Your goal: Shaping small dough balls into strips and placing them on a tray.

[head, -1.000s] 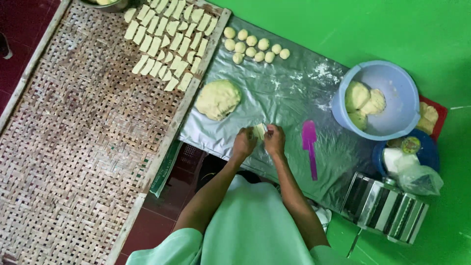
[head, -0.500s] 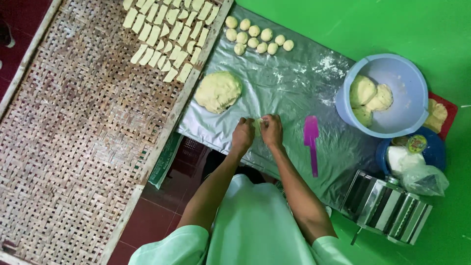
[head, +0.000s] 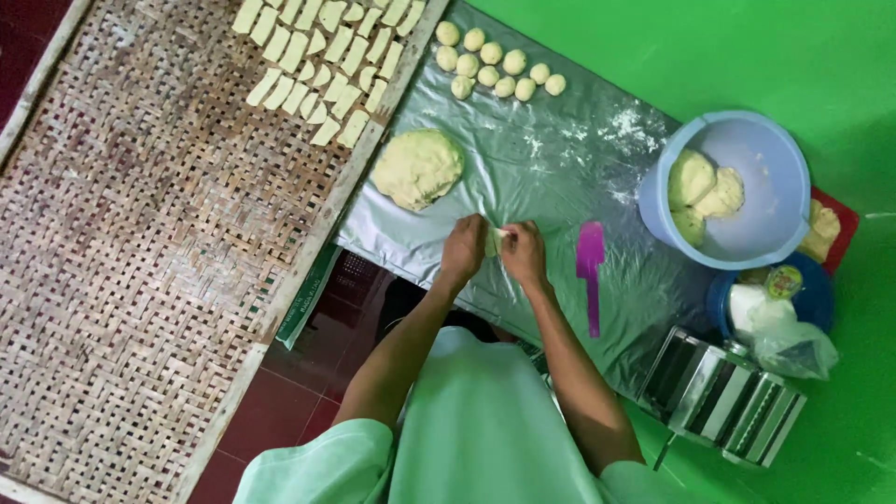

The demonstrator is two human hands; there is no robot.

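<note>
Dough, a small pale piece point(head: 493, 241), sits pinched between my two hands, right at the fingertips where they meet over the silvery plastic sheet point(head: 560, 177). My left hand point(head: 464, 247) and right hand point(head: 523, 254) both close on it from either side, so neither is nearer; the piece is too small and too covered for me to read its long axis. Ahead and slightly left of my left hand lies the big flattened dough mound point(head: 418, 168) on the same sheet. Farther ahead a cluster of small dough balls point(head: 497, 61) rests near the sheet's far edge. Just right of my right hand lies a purple spatula point(head: 590, 271), its handle pointing back toward me. Well off to the right, a pale blue bowl point(head: 775, 159) holds several dough lumps point(head: 705, 191). Far to the left, the woven bamboo tray point(head: 140, 280) carries rows of cut dough strips point(head: 317, 65) at its far end.
</note>
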